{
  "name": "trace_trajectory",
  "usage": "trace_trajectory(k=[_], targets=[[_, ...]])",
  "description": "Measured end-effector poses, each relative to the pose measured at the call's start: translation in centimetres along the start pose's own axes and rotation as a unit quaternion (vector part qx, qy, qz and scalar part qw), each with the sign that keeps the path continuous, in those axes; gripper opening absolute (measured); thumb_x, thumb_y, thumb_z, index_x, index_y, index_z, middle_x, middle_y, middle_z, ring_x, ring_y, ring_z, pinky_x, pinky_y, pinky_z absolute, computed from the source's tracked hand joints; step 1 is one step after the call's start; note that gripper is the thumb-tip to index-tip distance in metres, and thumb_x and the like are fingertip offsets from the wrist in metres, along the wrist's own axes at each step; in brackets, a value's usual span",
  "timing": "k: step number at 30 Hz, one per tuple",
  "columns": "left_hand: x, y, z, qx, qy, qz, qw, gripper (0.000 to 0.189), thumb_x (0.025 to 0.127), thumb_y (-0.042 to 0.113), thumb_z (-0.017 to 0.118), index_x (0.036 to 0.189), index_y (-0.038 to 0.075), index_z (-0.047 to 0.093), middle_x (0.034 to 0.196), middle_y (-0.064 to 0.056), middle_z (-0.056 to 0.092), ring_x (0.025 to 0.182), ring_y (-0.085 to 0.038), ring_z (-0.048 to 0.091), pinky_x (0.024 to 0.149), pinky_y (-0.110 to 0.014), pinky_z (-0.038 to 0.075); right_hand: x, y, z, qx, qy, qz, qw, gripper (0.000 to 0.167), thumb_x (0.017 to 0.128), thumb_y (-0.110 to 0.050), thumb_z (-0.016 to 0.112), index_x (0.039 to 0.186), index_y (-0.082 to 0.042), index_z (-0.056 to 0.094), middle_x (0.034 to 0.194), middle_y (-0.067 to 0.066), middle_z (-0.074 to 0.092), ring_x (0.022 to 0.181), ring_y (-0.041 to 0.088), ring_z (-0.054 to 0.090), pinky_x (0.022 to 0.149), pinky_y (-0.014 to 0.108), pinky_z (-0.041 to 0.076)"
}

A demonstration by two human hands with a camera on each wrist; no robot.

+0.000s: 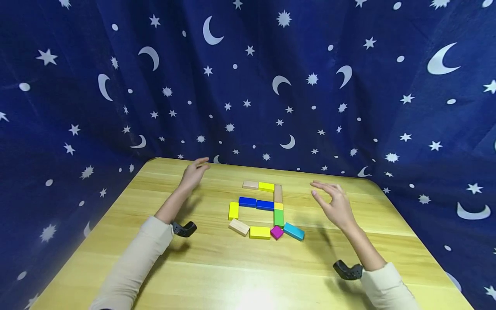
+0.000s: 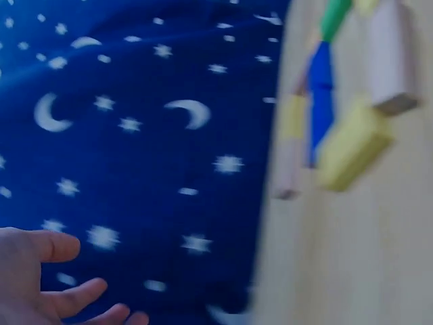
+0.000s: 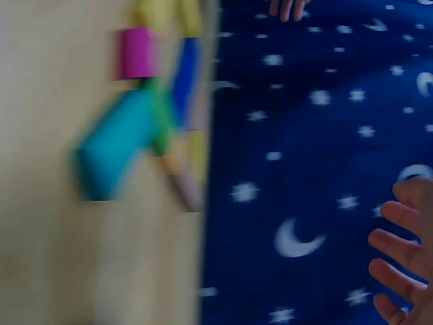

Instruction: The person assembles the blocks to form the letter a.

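My left hand [image 1: 192, 175] is raised over the left side of the table, its fingers loosely bent and nothing in them. Across from it, my right hand [image 1: 336, 206] hovers to the right of the blocks, also empty, with fingers spread in the right wrist view. Between the hands lies an outline of wooden blocks: two blue blocks [image 1: 247, 202], a green block [image 1: 278, 218], a magenta block [image 1: 277, 233], a yellow block [image 1: 260, 233], a plain wood block [image 1: 239, 227] and others. At its lower right corner a turquoise block [image 1: 294, 231] slants outward.
The wooden table [image 1: 217, 271] ends at a dark blue curtain [image 1: 248, 86] with white moons and stars. Each wrist carries a black strapped-on device, such as the left one [image 1: 184, 229]. Blocks look blurred in both wrist views.
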State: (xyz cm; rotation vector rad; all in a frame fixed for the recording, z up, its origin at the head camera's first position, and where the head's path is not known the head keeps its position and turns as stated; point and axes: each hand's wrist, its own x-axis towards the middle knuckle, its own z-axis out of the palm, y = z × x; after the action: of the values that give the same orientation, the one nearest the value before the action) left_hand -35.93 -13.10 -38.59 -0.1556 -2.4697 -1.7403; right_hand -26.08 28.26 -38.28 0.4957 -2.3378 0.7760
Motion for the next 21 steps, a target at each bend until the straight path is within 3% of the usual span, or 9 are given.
trace_trajectory(k=[4, 8, 13, 17, 21], targets=[[0.0, 3.3, -1.4, 0.064, 0.027, 0.074, 0.9948, 0.042, 0.092, 0.023, 0.054, 0.132, 0.008, 0.050, 0.134, -0.013, 0.047, 0.122, -0.029, 0.044, 0.098, -0.043, 0.036, 3.1, -1.3, -1.6, -0.006, 0.034, -0.028, 0.9990, 0.027, 0.085, -0.012, 0.066, 0.111, -0.006, 0.067, 0.114, 0.012, 0.063, 0.102, 0.030, 0.050, 0.084, 0.052, 0.034], [0.1, 4.3, -0.4, 0.133, -0.020, 0.136, 0.9816, 0.040, 0.091, 0.020, 0.057, 0.129, 0.006, 0.053, 0.131, -0.011, 0.051, 0.120, -0.028, 0.045, 0.097, -0.044, 0.037, 4.9, -2.6, -2.2, -0.006, 0.058, -0.051, 0.9971, 0.026, 0.085, -0.012, 0.066, 0.111, -0.007, 0.068, 0.115, 0.010, 0.063, 0.101, 0.031, 0.050, 0.079, 0.050, 0.035], [0.8, 1.7, 3.6, 0.171, -0.098, 0.166, 0.9663, 0.036, 0.088, 0.020, 0.063, 0.120, 0.004, 0.060, 0.120, -0.010, 0.060, 0.112, -0.028, 0.053, 0.093, -0.042, 0.042, 5.5, -3.4, -1.3, 0.004, 0.055, -0.064, 0.9964, 0.026, 0.085, -0.012, 0.066, 0.111, -0.008, 0.068, 0.115, 0.008, 0.063, 0.101, 0.028, 0.051, 0.079, 0.048, 0.037], [1.0, -1.5, 6.9, 0.169, -0.148, 0.139, 0.9645, 0.037, 0.086, 0.023, 0.066, 0.118, 0.005, 0.062, 0.115, -0.009, 0.062, 0.105, -0.026, 0.056, 0.089, -0.037, 0.045, 5.0, -3.5, 0.0, 0.013, 0.035, -0.064, 0.9973, 0.026, 0.084, -0.012, 0.067, 0.110, -0.008, 0.068, 0.115, 0.007, 0.064, 0.102, 0.026, 0.051, 0.082, 0.047, 0.037], [0.7, -3.5, 9.0, 0.178, -0.187, 0.121, 0.9584, 0.033, 0.084, 0.022, 0.069, 0.113, 0.006, 0.066, 0.107, -0.008, 0.065, 0.096, -0.022, 0.059, 0.083, -0.033, 0.048, 4.4, -3.2, 0.9, 0.020, 0.020, -0.057, 0.9980, 0.026, 0.085, -0.015, 0.066, 0.111, -0.008, 0.068, 0.115, 0.008, 0.063, 0.103, 0.026, 0.051, 0.091, 0.052, 0.034]])
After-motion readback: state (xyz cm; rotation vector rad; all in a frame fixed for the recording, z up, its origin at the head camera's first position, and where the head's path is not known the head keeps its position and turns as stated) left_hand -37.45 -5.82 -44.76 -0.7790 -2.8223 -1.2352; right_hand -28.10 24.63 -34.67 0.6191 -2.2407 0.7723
